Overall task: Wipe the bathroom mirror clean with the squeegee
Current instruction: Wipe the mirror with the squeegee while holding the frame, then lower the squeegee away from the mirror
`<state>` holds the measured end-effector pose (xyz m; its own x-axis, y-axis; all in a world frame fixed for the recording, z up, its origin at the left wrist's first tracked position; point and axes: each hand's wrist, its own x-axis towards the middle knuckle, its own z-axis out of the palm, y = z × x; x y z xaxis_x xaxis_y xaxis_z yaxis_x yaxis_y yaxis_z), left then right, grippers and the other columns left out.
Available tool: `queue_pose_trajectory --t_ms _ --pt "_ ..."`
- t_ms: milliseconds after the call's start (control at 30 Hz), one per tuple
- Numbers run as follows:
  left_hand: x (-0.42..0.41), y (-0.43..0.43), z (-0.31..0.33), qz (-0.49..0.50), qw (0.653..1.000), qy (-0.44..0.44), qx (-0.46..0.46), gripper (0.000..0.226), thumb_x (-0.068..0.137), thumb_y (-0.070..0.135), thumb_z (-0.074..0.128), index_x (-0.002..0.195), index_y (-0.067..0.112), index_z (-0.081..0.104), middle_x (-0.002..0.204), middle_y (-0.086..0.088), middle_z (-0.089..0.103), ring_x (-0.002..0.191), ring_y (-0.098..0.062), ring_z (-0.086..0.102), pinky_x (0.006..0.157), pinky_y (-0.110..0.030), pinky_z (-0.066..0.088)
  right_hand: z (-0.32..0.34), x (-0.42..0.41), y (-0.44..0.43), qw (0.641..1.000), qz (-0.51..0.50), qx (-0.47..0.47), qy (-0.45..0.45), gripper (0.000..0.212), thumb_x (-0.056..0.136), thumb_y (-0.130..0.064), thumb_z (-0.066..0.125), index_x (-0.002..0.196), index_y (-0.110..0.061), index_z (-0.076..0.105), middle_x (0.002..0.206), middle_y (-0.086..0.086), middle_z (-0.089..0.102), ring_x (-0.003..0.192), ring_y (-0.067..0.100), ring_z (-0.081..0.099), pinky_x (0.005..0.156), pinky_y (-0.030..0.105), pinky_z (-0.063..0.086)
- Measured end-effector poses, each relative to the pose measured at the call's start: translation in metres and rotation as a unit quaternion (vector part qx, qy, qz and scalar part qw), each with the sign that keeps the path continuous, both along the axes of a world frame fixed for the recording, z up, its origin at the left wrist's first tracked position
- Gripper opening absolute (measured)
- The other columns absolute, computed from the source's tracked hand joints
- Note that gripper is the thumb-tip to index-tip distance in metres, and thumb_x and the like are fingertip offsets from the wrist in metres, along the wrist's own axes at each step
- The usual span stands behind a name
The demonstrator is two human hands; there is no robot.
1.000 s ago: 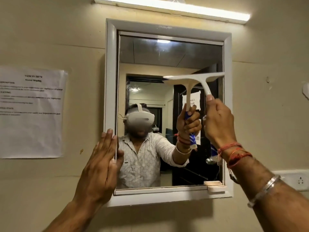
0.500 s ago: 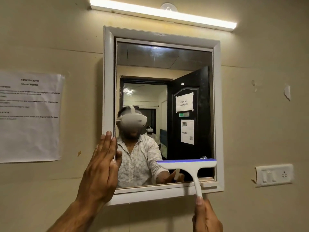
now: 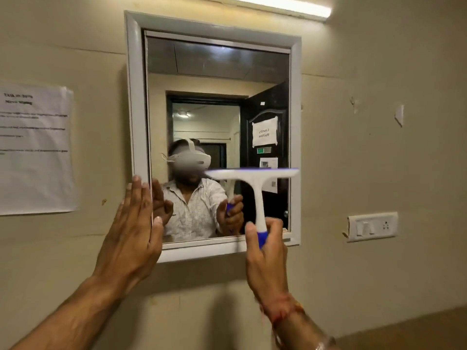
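Up close, right hand (image 3: 265, 258) gripping squeegee (image 3: 255, 178), left hand (image 3: 131, 228) flat (open) against mirror frame (image 3: 135, 97).

— Where does everything sit around the white-framed rectangular wall mirror (image 3: 214, 59)?
— Printed paper sheet (image 3: 35, 150) left, white plastic switch plate (image 3: 371, 226) right, long tube light (image 3: 280, 5) above, white T-shaped plastic squeegee (image 3: 255, 176) before its lower right.

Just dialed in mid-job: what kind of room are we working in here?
Probably a small home or shared bathroom or wash area. A white-framed mirror is set into a plain beige wall under a tube light, with a switch plate beside it. The mirror reflects a dark door with a paper sign that seems to read Laundry Machine.
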<state>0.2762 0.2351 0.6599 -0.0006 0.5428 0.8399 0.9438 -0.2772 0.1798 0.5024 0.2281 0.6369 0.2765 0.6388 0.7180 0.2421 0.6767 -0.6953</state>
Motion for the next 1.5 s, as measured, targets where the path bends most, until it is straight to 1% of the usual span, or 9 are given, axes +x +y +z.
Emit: queue_pose_trajectory --t_ms 100,233,367,700,800,1067,1233,1300,1500 --pt "0.012 -0.022 -0.011 0.039 0.999 -0.014 -0.022 0.068 0.092 0.044 0.015 0.151 0.020 -0.010 0.156 0.007 -0.025 0.143 -0.003 -0.021 0.118 -0.029 -0.006 0.033 -0.006 0.000 0.999 0.042 0.032 0.005 0.020 0.097 -0.025 0.054 0.109 -0.017 0.040 0.090 0.003 0.058 0.068 0.002 0.060 0.055 0.014 0.049" --pt "0.021 -0.056 -0.022 0.083 0.996 0.007 -0.037 0.069 0.091 0.045 0.011 0.150 0.018 -0.013 0.156 0.004 -0.023 0.145 -0.008 -0.019 0.116 -0.027 -0.010 0.042 -0.029 -0.005 0.998 0.045 0.045 -0.001 0.030 0.091 -0.022 0.059 0.108 -0.023 0.035 0.103 0.008 0.058 0.086 0.023 0.064 0.073 0.037 0.059" --pt "-0.004 -0.092 -0.037 0.149 0.987 0.016 -0.063 0.066 0.093 0.042 0.013 0.148 0.016 -0.013 0.159 -0.004 -0.017 0.146 -0.014 -0.015 0.115 -0.029 -0.011 0.013 -0.069 -0.025 0.995 0.098 0.026 -0.016 0.029 0.093 -0.019 0.058 0.114 -0.012 0.037 0.099 0.003 0.055 0.080 0.016 0.060 0.070 0.020 0.051" --pt "-0.123 -0.174 -0.118 0.300 0.938 0.053 -0.166 0.073 0.091 0.044 0.006 0.151 0.003 -0.006 0.159 -0.014 -0.012 0.147 -0.024 -0.010 0.117 -0.034 -0.007 -0.100 -0.220 -0.088 0.966 0.237 -0.034 -0.096 0.027 0.098 -0.031 0.049 0.116 -0.011 0.042 0.101 0.010 0.062 0.083 0.028 0.059 0.073 0.038 0.049" --pt "-0.168 -0.216 -0.149 0.346 0.915 0.062 -0.195 0.072 0.091 0.039 0.014 0.149 -0.004 0.011 0.158 -0.022 0.007 0.147 -0.032 0.009 0.119 -0.042 0.009 -0.138 -0.273 -0.119 0.953 0.260 -0.093 -0.121 0.025 0.098 -0.028 0.050 0.114 -0.011 0.044 0.104 0.011 0.062 0.085 0.033 0.060 0.071 0.037 0.047" --pt "-0.257 -0.292 -0.247 0.406 0.868 0.024 -0.285 0.067 0.090 0.031 0.025 0.145 -0.007 0.028 0.153 -0.026 0.026 0.143 -0.037 0.025 0.114 -0.050 0.026 -0.262 -0.363 -0.166 0.885 0.298 -0.306 -0.185 0.019 0.094 -0.023 0.050 0.110 -0.013 0.046 0.096 0.008 0.059 0.090 0.037 0.058 0.071 0.036 0.039" --pt "-0.273 -0.286 -0.331 0.414 0.844 -0.035 -0.339 0.067 0.092 0.033 0.022 0.147 -0.005 0.025 0.154 -0.025 0.023 0.143 -0.036 0.024 0.115 -0.048 0.025 -0.345 -0.401 -0.151 0.836 0.294 -0.427 -0.181 0.031 0.085 -0.018 0.054 0.115 -0.016 0.045 0.105 0.017 0.061 0.094 0.038 0.059 0.087 0.052 0.048" --pt "-0.275 -0.277 -0.380 0.406 0.827 -0.066 -0.384 0.070 0.091 0.036 0.014 0.150 -0.003 0.013 0.158 -0.023 0.011 0.146 -0.034 0.015 0.118 -0.046 0.018 -0.397 -0.416 -0.139 0.815 0.287 -0.470 -0.180 0.035 0.087 -0.017 0.056 0.120 -0.012 0.046 0.111 0.021 0.061 0.099 0.039 0.059 0.093 0.056 0.047" --pt "-0.282 -0.245 -0.501 0.389 0.785 -0.117 -0.468 0.073 0.089 0.041 0.006 0.150 0.003 -0.004 0.161 -0.016 -0.004 0.148 -0.026 -0.002 0.119 -0.045 0.010 -0.529 -0.439 -0.118 0.767 0.268 -0.538 -0.225 0.047 0.094 -0.012 0.054 0.139 -0.010 0.040 0.133 0.018 0.055 0.119 0.035 0.056 0.102 0.054 0.046"
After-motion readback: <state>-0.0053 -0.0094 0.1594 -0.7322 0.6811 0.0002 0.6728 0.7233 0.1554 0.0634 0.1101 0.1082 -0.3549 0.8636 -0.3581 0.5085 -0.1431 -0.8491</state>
